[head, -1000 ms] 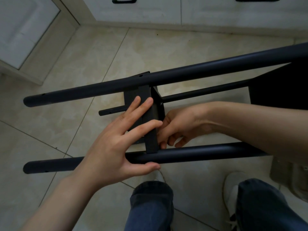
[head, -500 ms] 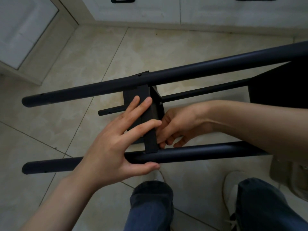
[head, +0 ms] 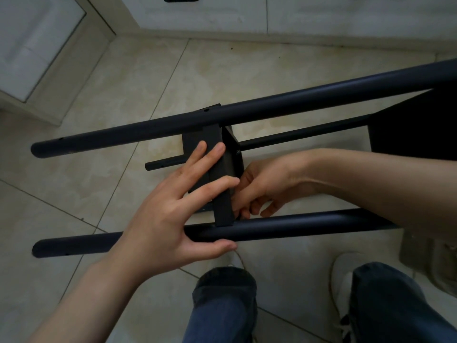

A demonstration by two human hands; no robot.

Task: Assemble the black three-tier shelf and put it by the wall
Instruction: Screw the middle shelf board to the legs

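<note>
Now your left hand [head: 163,219] spreads its fingers flat on the shelf panel [head: 223,205]; your right hand [head: 267,181] curls its fingers behind it, grip unclear.

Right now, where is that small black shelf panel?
Mid-frame in the head view, the shelf panel stands edge-on between the upper tube and lower tube, with the left hand pressing its left face and the right hand beside it.
</note>
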